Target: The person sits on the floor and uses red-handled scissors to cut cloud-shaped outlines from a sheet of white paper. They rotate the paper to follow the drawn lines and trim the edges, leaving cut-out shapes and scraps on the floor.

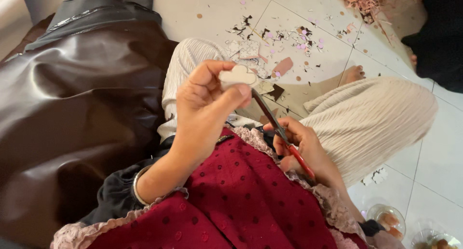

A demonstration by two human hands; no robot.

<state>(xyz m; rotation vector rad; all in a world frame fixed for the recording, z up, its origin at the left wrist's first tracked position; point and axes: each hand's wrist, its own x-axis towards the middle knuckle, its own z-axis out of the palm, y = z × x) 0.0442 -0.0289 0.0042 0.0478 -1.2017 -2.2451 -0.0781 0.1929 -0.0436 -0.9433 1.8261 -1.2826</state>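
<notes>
Left hand (pixel 205 104) grip pinched narrow on a small cream cloud-shaped cutout (pixel 238 76), thumb and fingers touching its edges, raised above the lap. Right hand (pixel 301 148) grip closed around red-handled scissors (pixel 282 133), just right of the cutout, blade tip touching its lower edge. Paper scraps (pixel 289 37) litter the floor beyond the cutout.
</notes>
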